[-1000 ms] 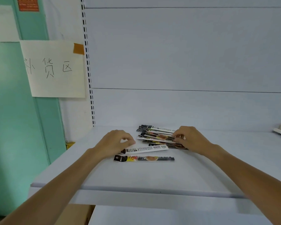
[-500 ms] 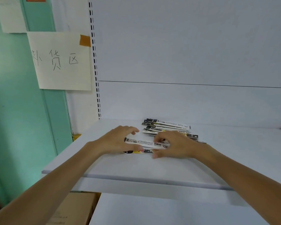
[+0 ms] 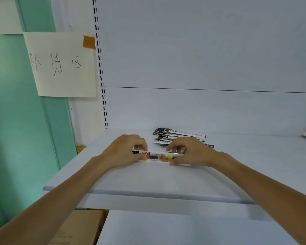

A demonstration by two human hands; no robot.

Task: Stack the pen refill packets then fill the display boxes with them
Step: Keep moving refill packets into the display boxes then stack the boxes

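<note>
While my left hand (image 3: 124, 151) pinches one end of a thin stack of refill packets (image 3: 159, 156) and my right hand (image 3: 193, 152) pinches the other, fingers curled round its edges, the stack seems to stand on its long edge on the white shelf (image 3: 148, 179). A loose pile (image 3: 178, 137) of more packets lies just behind it, near the back wall.

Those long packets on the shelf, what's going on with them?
A person is tidying stock on a white shelf. The left hand and right hand pinch opposite ends of a thin bundle of pen refill packets, squaring them together. A loose pile of more packets lies just behind, not yet stacked.
</note>
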